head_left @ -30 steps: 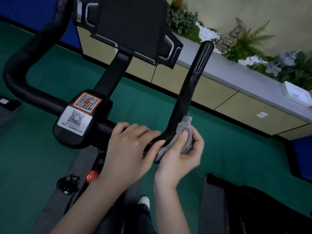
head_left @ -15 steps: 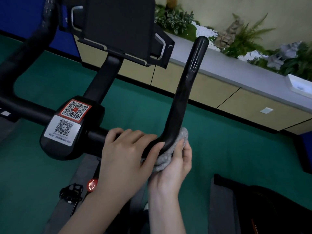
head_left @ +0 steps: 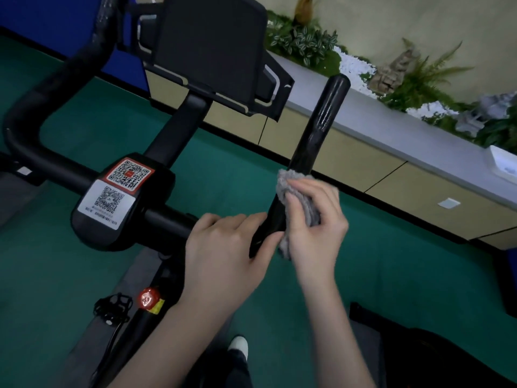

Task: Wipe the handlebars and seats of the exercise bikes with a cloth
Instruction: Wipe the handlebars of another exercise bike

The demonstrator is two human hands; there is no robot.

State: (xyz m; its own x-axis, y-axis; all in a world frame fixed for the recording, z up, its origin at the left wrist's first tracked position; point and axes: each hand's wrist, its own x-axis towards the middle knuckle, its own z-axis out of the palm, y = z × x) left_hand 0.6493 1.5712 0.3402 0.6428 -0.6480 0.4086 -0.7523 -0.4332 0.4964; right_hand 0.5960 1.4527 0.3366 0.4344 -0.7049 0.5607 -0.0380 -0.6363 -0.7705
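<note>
The right hand (head_left: pixel 313 225) has its fingers clamped on the grey cloth (head_left: pixel 296 197), pressed round the right handlebar (head_left: pixel 321 130) near the middle of view. The left hand (head_left: pixel 223 256), at 8 o'clock from it, curls its fingers over the bend of this bar. Toward 1 o'clock the bar runs bare to its rounded end; green floor (head_left: pixel 229 163) lies on both sides.

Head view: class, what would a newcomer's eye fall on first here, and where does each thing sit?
At centre right, the right hand wraps a fluffy grey cloth round the glossy black handlebar, while the left hand grips its bend beside it. Left of the hands, two QR stickers stand out on the black housing, with a red knob below.
</note>
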